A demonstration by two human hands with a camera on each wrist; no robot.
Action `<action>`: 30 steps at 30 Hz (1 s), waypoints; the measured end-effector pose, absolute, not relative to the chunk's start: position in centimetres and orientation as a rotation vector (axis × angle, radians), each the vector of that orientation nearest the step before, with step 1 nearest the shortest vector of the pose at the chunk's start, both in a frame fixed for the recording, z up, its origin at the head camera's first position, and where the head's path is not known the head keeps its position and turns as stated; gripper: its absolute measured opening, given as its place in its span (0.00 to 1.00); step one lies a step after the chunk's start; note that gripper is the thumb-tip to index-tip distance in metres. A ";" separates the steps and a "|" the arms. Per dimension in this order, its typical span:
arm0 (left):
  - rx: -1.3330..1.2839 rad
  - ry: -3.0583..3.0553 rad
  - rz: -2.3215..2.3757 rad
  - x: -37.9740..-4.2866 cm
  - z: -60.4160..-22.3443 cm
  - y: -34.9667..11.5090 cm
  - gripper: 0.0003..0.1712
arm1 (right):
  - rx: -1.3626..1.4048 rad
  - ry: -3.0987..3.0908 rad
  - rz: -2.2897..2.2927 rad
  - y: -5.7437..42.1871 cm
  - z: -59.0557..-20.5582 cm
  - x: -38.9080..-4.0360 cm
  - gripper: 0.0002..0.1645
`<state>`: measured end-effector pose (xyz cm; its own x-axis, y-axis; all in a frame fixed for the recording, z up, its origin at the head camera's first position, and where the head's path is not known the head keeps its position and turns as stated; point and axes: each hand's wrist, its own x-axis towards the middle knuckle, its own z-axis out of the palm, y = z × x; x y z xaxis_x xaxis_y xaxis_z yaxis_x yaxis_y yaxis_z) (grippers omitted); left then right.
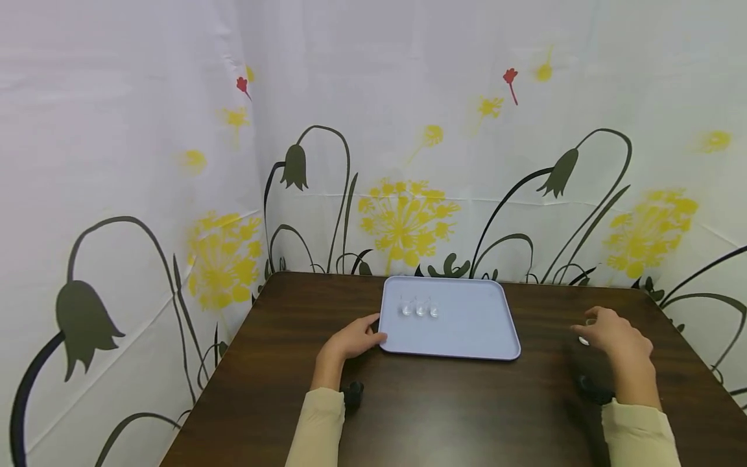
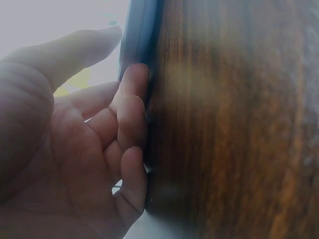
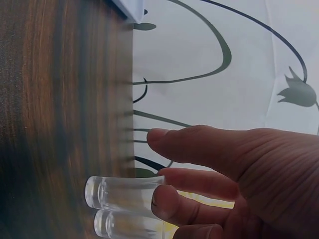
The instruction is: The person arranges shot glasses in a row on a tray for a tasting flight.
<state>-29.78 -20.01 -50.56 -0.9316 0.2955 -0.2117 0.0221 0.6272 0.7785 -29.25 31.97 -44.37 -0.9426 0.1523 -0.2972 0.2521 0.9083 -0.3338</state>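
A pale blue tray (image 1: pixel 467 324) lies towards the back of the dark wooden table. Three small clear glasses (image 1: pixel 420 310) stand in a row on its left part. My left hand (image 1: pixel 353 338) holds the tray's left edge near the front corner, thumb over the rim and curled fingers low against the side. Far to the right, my right hand (image 1: pixel 617 334) hovers beside two more clear glasses (image 3: pixel 124 193), upright and side by side in the right wrist view. Thumb and fingers are spread around their rim height, gripping neither; the head view mostly hides these glasses.
The brown table (image 1: pixel 443 408) reaches back to a white curtain (image 1: pixel 373 78) printed with green and yellow flowers. Bare tabletop separates the tray from the right hand. Dark wrist bands with cameras sit low on both wrists.
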 end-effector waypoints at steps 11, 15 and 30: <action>0.266 2.538 1.207 -30.0 -50.6 -18.9 0.37 | 0.286 2.815 -0.528 33.2 -44.3 -29.2 0.46; 0.259 2.547 1.191 -30.1 -50.6 -18.8 0.37 | 0.289 2.808 -0.542 33.3 -44.2 -29.3 0.46; 0.266 2.596 1.132 -29.9 -50.5 -19.4 0.34 | 0.415 2.786 -0.574 33.6 -44.8 -29.3 0.50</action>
